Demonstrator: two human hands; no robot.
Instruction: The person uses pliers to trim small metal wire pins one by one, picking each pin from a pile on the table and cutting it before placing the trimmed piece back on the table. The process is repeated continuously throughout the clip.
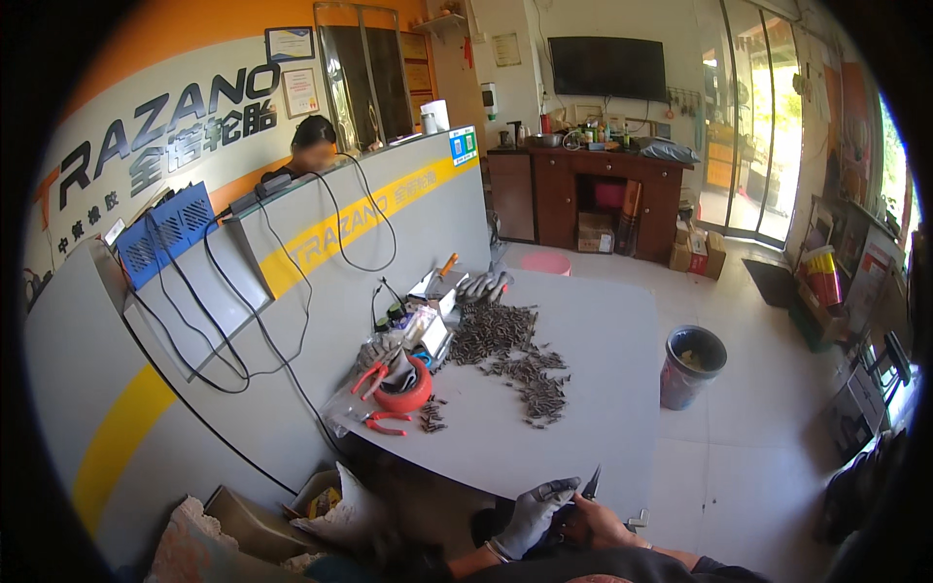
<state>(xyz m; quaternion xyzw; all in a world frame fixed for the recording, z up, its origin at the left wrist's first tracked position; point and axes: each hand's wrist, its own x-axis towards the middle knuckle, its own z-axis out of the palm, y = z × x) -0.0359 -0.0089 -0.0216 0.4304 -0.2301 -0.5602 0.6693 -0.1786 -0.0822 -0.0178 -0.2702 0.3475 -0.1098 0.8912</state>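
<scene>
My left hand [526,516] wears a grey work glove with dark fingertips. It is held at the table's near edge, fingers together, close to my right hand; whether anything is pinched in it is too small to tell. My bare right hand [599,526] grips a slim, black, pointed tool [595,481], perhaps tweezers, its tip upward. Beyond both hands, many small dark cylindrical pieces [503,331] lie heaped and scattered on the grey tabletop [605,350]. A smaller cluster of them [433,417] sits beside a red ring-shaped holder [405,390].
Red-handled pliers [385,424] lie at the table's left edge, with a second pair [370,379] against the holder. Grey gloves [485,286] rest at the back. A bin [692,368] stands right of the table. Cables hang down the counter [430,218], behind which a person [310,149] sits.
</scene>
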